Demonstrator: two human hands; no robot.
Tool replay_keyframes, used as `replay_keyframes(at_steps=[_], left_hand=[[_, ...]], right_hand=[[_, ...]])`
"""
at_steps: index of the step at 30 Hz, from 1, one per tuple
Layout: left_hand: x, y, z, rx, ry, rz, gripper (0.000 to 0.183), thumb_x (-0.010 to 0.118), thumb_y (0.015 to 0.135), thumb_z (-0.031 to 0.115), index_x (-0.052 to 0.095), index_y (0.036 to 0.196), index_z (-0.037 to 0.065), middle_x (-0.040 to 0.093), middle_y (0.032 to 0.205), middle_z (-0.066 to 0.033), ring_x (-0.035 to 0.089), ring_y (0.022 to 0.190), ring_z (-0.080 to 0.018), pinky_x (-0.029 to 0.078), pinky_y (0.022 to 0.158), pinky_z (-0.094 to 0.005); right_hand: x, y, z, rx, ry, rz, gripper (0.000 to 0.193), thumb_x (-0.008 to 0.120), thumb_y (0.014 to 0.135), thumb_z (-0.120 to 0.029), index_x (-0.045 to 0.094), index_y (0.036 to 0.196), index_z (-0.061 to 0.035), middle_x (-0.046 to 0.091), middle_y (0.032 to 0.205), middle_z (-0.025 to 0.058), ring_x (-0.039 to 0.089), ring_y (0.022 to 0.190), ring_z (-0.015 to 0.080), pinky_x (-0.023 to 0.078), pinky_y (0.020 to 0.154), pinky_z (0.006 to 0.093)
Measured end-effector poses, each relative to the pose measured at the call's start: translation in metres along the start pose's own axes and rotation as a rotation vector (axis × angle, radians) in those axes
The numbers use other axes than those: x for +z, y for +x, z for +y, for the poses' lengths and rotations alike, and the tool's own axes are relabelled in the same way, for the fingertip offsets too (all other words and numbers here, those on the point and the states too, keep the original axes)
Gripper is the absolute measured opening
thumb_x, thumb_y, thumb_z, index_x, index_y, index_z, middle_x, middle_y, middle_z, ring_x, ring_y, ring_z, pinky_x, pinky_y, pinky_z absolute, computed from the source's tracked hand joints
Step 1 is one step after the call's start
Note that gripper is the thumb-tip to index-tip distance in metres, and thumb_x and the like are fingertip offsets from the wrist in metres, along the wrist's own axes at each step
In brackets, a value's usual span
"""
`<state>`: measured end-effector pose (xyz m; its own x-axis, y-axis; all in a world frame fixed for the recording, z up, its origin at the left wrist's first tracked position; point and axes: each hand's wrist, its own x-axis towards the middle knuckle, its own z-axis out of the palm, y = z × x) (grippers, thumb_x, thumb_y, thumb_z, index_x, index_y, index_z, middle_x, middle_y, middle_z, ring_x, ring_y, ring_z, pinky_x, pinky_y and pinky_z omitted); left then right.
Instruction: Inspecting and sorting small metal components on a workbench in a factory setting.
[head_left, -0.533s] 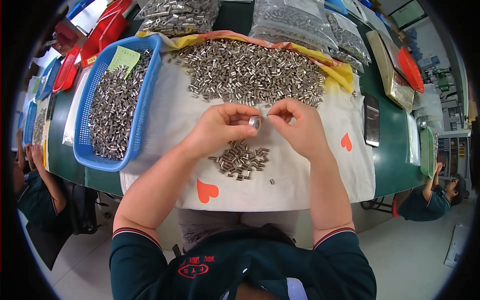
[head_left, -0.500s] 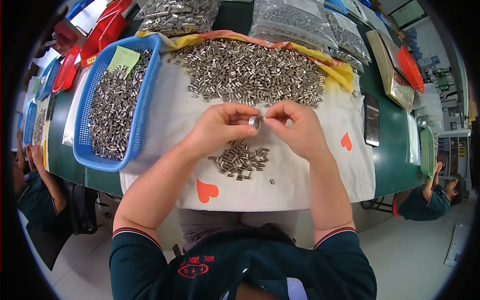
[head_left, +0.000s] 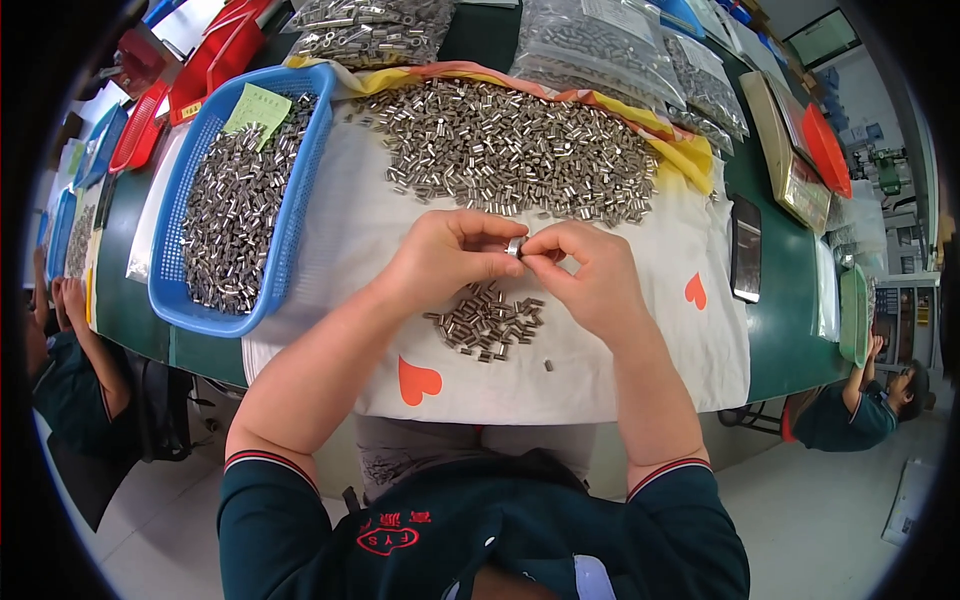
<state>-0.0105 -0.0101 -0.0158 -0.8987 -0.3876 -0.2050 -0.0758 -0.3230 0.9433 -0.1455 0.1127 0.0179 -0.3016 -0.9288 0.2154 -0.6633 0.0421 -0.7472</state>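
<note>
My left hand (head_left: 442, 258) grips a small, thick metal ring (head_left: 514, 246) between thumb and fingers, above the white cloth (head_left: 330, 230). At the ring's right side, the fingers of my right hand (head_left: 598, 275) are pinched together. What they hold, if anything, is hidden by the fingertips. Just below both hands lies a small heap of short metal cylinders (head_left: 488, 325), with one stray cylinder (head_left: 548, 366) apart from it. Beyond my hands spreads a much larger pile of similar cylinders (head_left: 530, 150).
A blue basket (head_left: 305, 190) full of metal pieces, with a green note (head_left: 258, 112), stands left. Clear bags (head_left: 600, 50) of metal parts line the back. At right are a phone (head_left: 746, 248) and a red tray (head_left: 824, 145). Other people (head_left: 860, 410) sit at both sides.
My right hand's fingertips have closed in against the ring, and the ring has turned more edge-on. The view has shifted slightly; the heaps look the same.
</note>
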Motion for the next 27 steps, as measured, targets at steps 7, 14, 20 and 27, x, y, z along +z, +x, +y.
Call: replay_keyframes(at_steps=[7,14,20,27], left_hand=[[0.003,-0.003,0.001,-0.033,0.040,-0.063,0.033,0.069,0.072,0.002,0.059,0.103,-0.002,0.061,0.084,-0.0015,0.056,0.074,-0.0058,0.047,0.067,-0.0190],[0.008,-0.005,0.006,0.026,0.390,-0.243,0.033,0.069,0.071,0.001,0.059,0.102,-0.001,0.060,0.085,0.0001,0.055,0.076,-0.0052,0.046,0.068,-0.0193],[0.001,-0.001,0.001,-0.009,0.073,-0.197,0.032,0.065,0.073,-0.002,0.057,0.104,-0.001,0.061,0.090,-0.0029,0.056,0.079,-0.0071,0.048,0.071,-0.0212],[-0.003,0.004,-0.005,0.069,-0.100,-0.023,0.033,0.064,0.076,0.002,0.054,0.107,-0.001,0.060,0.093,-0.0050,0.058,0.084,-0.0091,0.047,0.075,-0.0214]], right_hand=[[-0.013,0.006,0.006,0.280,0.147,-0.165,0.016,0.066,0.069,-0.005,0.062,0.084,-0.0023,0.056,0.067,-0.0009,0.049,0.061,0.0074,0.041,0.058,0.0211],[-0.001,0.012,0.040,-0.065,-0.365,0.072,0.011,0.062,0.072,-0.010,0.063,0.082,-0.0046,0.057,0.077,0.0046,0.053,0.073,0.0179,0.043,0.065,0.0284],[0.012,0.016,0.036,-0.080,-0.548,0.089,0.011,0.061,0.068,-0.009,0.064,0.079,-0.0081,0.057,0.077,0.0064,0.052,0.080,0.0256,0.042,0.072,0.0364],[-0.005,0.007,0.008,0.222,0.275,0.011,0.007,0.060,0.073,-0.003,0.063,0.080,-0.0033,0.061,0.080,0.0043,0.055,0.073,0.0143,0.043,0.066,0.0251]])
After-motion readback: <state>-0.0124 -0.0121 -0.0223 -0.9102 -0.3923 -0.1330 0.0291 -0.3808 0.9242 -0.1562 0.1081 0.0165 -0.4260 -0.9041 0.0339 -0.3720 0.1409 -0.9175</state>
